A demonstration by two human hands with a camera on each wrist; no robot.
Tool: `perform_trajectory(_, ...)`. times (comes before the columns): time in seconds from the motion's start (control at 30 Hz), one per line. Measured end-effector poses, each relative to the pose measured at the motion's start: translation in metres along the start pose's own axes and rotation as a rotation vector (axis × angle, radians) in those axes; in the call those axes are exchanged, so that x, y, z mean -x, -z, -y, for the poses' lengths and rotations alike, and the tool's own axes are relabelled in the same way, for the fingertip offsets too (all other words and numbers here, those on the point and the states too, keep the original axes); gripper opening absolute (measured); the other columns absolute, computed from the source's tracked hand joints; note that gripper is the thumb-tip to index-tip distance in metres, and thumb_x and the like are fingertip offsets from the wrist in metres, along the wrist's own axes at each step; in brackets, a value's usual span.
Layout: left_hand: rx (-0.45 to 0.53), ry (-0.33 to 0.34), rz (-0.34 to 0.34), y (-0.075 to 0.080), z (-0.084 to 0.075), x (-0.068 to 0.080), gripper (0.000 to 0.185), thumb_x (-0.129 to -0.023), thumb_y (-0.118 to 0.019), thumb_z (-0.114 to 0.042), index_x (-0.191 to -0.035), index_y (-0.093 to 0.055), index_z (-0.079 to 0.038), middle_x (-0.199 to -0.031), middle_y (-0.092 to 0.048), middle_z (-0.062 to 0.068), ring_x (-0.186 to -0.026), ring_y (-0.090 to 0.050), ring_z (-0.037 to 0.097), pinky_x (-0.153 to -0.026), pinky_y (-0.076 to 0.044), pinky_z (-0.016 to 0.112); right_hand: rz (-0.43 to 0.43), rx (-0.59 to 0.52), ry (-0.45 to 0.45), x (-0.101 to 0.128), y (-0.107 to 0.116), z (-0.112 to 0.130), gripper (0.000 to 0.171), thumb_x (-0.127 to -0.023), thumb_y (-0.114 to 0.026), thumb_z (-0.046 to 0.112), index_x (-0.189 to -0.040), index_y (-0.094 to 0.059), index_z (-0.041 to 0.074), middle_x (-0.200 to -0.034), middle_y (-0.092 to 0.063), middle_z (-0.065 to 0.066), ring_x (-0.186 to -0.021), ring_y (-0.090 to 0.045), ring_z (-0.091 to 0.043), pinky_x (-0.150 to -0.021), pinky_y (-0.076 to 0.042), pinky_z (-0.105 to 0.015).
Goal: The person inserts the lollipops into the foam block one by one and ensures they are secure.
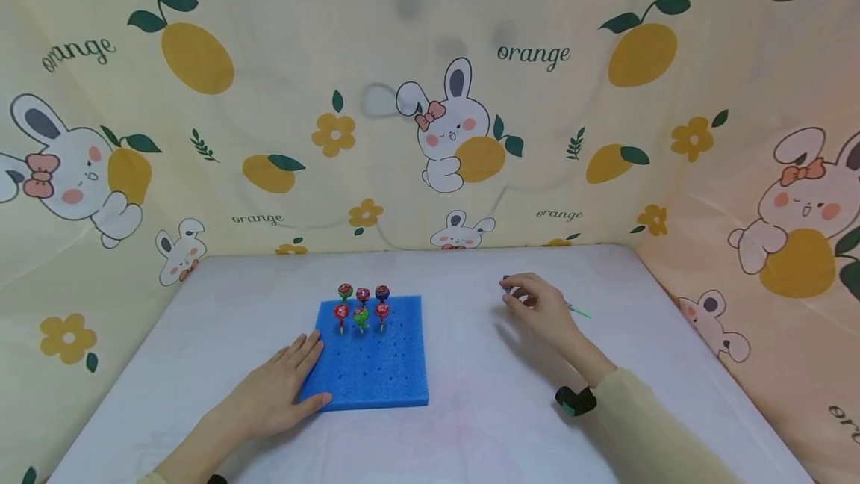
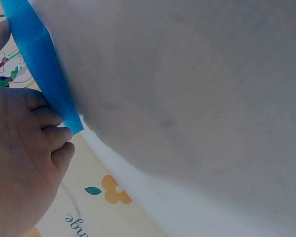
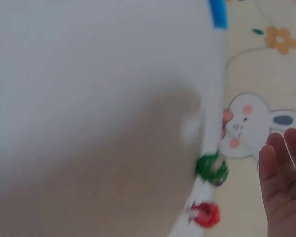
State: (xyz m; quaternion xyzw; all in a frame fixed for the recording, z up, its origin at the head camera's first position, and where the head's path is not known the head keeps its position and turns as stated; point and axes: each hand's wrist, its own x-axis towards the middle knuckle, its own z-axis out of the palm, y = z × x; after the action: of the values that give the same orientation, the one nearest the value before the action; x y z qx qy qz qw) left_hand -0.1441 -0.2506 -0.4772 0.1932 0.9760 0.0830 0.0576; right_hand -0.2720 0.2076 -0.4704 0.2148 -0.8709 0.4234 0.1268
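Observation:
A blue foam board (image 1: 376,376) lies left of centre on the table, with small holes in its top. Lollipops (image 1: 361,317) with red, green and dark wrappers stand upright near its far edge, in two rows of three. My left hand (image 1: 278,387) rests on the board's left edge, fingers straight and thumb spread. Over the table to the right is my right hand (image 1: 540,316), its fingers loosely bent. A dark wrapped end (image 1: 506,284) shows by its fingertips, and a green stick (image 1: 579,311) behind it. The right wrist view shows a green lollipop (image 3: 212,169) and a red lollipop (image 3: 206,215) apart from the fingers.
A white cloth (image 1: 470,424) covers the table. Patterned fabric (image 1: 376,110) with rabbits and oranges stands behind it and along both sides. A dark band (image 1: 575,400) sits on my right wrist.

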Motion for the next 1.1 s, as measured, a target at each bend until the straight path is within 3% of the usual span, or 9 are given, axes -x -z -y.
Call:
perform_trajectory(0.2,0.000,-0.006,-0.001,0.001,0.000,0.000,0.095,-0.099,-0.053,-0.068,-0.157,-0.038,0.006,-0.167,-0.028,0.025,-0.153,-0.028,0.047,-0.121,-0.031,0.062,0.087,0.143,0.000,0.001,0.017,-0.013,0.024,-0.095,-0.074,0.004,-0.119,-0.074,0.003,-0.118,-0.071,-0.010,-0.085,-0.063,-0.016,-0.075,-0.056,-0.029)
perform_trajectory(0.43,0.005,-0.002,0.005,0.000,0.001,0.000,0.095,-0.099,-0.053,-0.068,-0.157,-0.038,0.006,-0.167,-0.027,0.024,-0.153,-0.028,0.046,-0.121,-0.031,0.062,0.213,0.215,0.013,-0.004,0.028,-0.020,0.026,-0.092,-0.073,0.001,-0.118,-0.074,0.001,-0.102,-0.068,-0.011,-0.080,-0.060,-0.017,-0.069,-0.053,-0.028)
perform_trajectory(0.67,0.004,-0.016,-0.001,0.000,0.002,0.001,0.094,-0.100,-0.052,-0.067,-0.157,-0.037,0.006,-0.167,-0.027,0.025,-0.153,-0.028,0.046,-0.120,-0.032,0.062,0.348,0.264,-0.103,-0.010,0.028,-0.026,0.030,-0.095,-0.071,0.005,-0.125,-0.072,0.004,-0.099,-0.064,-0.002,-0.083,-0.056,-0.016,-0.067,-0.051,-0.028)
perform_trajectory(1.1,0.000,-0.002,0.003,-0.001,0.002,0.000,0.095,-0.100,-0.052,-0.068,-0.158,-0.037,0.005,-0.169,-0.026,0.023,-0.154,-0.027,0.045,-0.121,-0.031,0.061,0.416,0.297,-0.104,-0.016,0.020,-0.029,0.027,-0.093,-0.075,0.005,-0.119,-0.073,0.003,-0.104,-0.065,-0.005,-0.083,-0.055,-0.016,-0.069,-0.050,-0.029)
